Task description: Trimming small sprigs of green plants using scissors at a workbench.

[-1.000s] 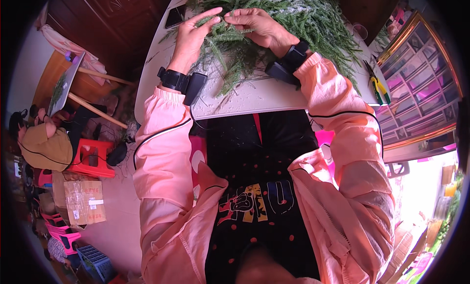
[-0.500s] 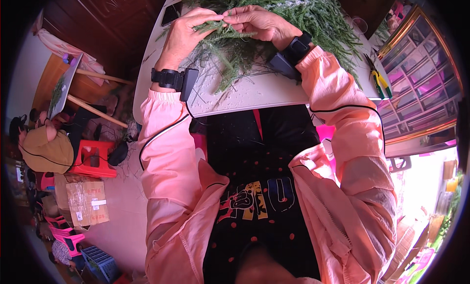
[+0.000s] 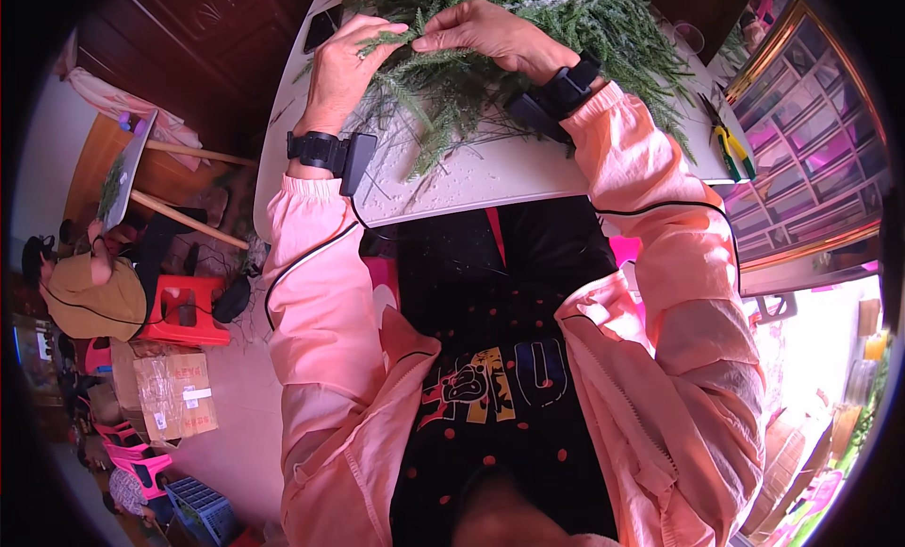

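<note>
At the far side of the white table (image 3: 396, 193), both my hands are up at a small green needle sprig (image 3: 386, 40), which looks like artificial pine. My left hand (image 3: 347, 68) is closed, its thumb and fingers pinching the sprig. The thumb and forefinger of my right hand (image 3: 498, 36) pinch the same greenery just to the right. Under and behind my hands spreads a big heap of needle branches (image 3: 603, 38), some dusted white. Loose stems and white flecks lie on the tabletop below my wrists.
Yellow-and-green-handled pliers (image 3: 731, 151) lie at the table's right edge. A dark flat object (image 3: 323, 26) rests at its far left corner. Leftward, a person (image 3: 94, 297) in a mustard top sits near a red stool (image 3: 189, 306) and a cardboard box (image 3: 174, 396). A gold-framed panel (image 3: 811, 141) stands right.
My right hand has shifted left, its fingers now lower on the sprig beside my left hand. The left hand has moved slightly left. The seated person's arm has moved toward their small table.
</note>
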### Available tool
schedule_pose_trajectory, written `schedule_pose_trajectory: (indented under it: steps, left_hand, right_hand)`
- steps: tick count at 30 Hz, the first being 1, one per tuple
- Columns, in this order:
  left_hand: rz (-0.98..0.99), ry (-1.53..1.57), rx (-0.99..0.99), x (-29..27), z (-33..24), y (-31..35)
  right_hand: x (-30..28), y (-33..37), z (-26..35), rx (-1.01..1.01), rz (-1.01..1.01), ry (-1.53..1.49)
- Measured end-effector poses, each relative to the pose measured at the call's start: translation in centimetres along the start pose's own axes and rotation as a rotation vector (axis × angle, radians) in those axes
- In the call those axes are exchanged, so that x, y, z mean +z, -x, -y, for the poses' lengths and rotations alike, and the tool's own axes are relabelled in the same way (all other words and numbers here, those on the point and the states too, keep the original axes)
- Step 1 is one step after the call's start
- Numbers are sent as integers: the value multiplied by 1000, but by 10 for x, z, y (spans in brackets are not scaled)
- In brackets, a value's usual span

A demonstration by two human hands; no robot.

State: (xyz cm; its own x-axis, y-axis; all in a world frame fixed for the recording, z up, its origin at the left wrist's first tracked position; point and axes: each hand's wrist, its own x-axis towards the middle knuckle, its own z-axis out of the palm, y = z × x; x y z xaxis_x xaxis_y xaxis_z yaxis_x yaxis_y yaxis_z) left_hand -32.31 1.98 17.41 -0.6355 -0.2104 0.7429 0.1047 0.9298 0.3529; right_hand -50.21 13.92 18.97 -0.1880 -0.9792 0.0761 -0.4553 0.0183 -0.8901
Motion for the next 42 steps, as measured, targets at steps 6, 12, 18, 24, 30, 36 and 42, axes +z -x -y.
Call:
schedule_pose_trajectory:
  steps: [6,12,18,24,30,36,42]
  left_hand:
    - [3,-58,29,-2,3,2]
    - [44,34,-196,-5,5,-1]
    - [116,640,-697,-1,10,1]
    - [132,626,-766,-2,11,1]
    - [90,540,-786,2,6,0]
    - [76,649,-727,6,8,2]
    - [-52,528,-451,19,14,1]
  right_hand:
    - [6,-14,-16,-229,32,-14]
    - [11,-25,-28,-388,47,-66]
    - [18,-10,-20,-532,-132,254]
    - [24,-8,-17,-569,-250,367]
    - [26,-6,-11,-493,-368,342]
    - [21,-8,-13,-712,-523,450]
    - [16,-11,-16,-877,-573,666]
